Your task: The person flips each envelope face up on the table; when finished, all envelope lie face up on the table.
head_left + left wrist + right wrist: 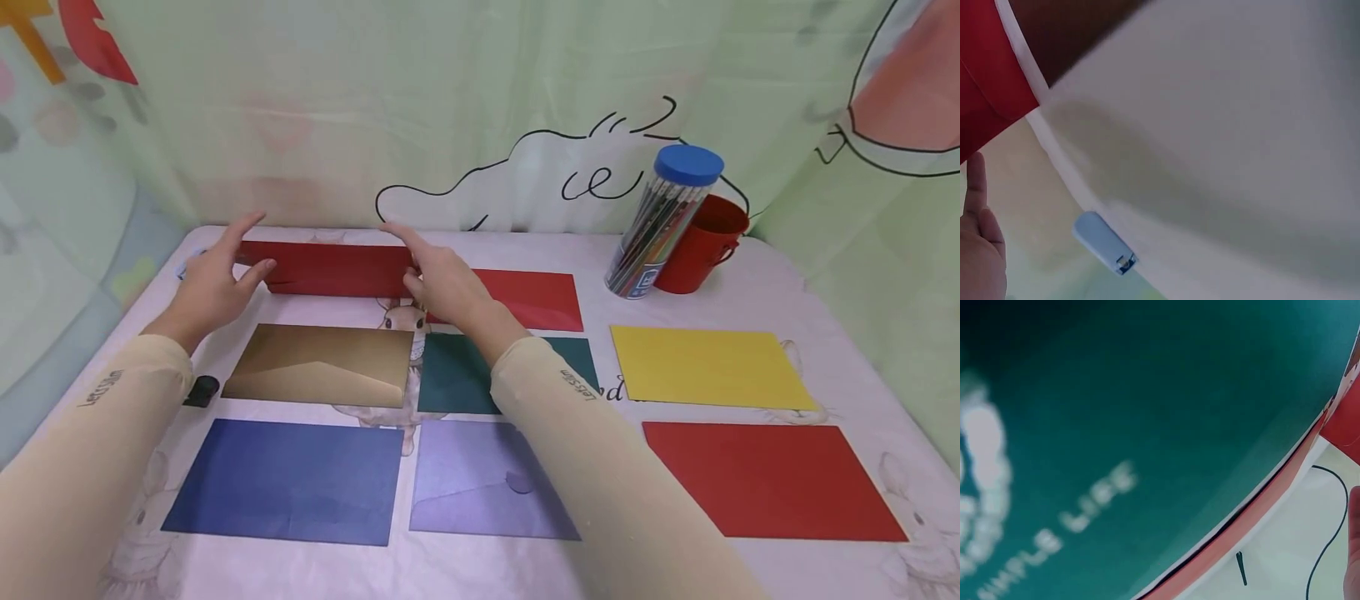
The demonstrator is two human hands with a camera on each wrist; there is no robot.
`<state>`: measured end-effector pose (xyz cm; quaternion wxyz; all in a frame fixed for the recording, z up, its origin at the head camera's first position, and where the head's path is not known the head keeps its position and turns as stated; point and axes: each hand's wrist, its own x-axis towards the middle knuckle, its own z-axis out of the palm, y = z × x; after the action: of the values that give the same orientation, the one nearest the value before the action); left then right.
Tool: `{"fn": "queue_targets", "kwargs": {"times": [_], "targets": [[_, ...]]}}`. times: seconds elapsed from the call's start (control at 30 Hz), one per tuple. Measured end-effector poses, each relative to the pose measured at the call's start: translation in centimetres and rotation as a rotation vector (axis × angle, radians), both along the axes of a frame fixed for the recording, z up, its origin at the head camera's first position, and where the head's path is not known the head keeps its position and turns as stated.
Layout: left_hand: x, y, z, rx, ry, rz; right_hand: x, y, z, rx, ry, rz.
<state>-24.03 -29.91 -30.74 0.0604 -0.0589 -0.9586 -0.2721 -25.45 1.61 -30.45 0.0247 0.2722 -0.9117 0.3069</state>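
At the back of the table both hands hold a dark red envelope by its short ends, its face tilted up towards me. My left hand has its thumb in front of the left end and its index finger stretched out. At the other end, my right hand grips the edge, with the index finger pointing away. The left wrist view catches the envelope with its flap line, a fingertip right at its edge. Under the right forearm lie a brighter red envelope and a dark green one.
Gold, blue, lavender, yellow and red envelopes lie flat. A blue-lidded jar of pencils leans against a red bucket. A small light blue object has a metal end. A black object sits by the left sleeve.
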Motion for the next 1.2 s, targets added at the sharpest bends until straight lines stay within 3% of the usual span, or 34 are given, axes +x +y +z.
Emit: {"fn": "queue_targets", "kwargs": {"times": [0.3,0.47,0.83,1.2], "targets": [[-0.6,1.1,-0.5,0.229,-0.052,0.114,-0.3,-0.6,-0.2,-0.108,-0.085,-0.061],[-0.5,1.2,-0.5,0.282,-0.087,0.140,-0.2,-0.9,-0.1,-0.142,-0.117,-0.093],[-1.3,2.4,-1.2,0.190,-0.133,0.086,-0.3,-1.5,-0.4,-0.068,-0.265,-0.252],[-2.5,3.3,-1.2,0.063,-0.252,0.126,-0.6,-2.3,-0.6,0.162,-0.239,-0.272]]}}
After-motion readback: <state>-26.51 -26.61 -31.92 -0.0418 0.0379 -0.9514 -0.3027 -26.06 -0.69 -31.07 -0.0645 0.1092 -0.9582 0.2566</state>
